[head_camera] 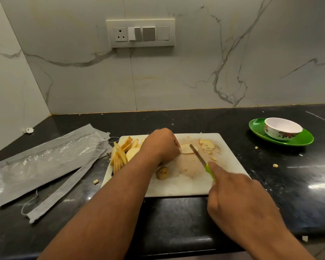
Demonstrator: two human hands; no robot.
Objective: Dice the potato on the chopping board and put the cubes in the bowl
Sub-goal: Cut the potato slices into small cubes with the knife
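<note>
A white chopping board [178, 186] lies on the black counter. My left hand [160, 145] curls over a pale potato slice [188, 148] at the board's middle and holds it down. My right hand [238, 196] grips a green-handled knife [202, 160], index finger along its spine, blade tip touching that slice. A pile of potato slices [123, 152] leans at the board's left edge. More cut pieces [206, 144] lie at the far right of the board. A brown potato end [162, 173] sits near my left forearm. The white floral bowl [281, 128] looks empty.
The bowl stands on a green plate [300, 140] at the right back of the counter. Grey cloth and clear plastic wrapping [45, 162] spread out left of the board. Small potato bits [275, 165] lie scattered on the counter. A marble wall with a switch panel [140, 32] rises behind.
</note>
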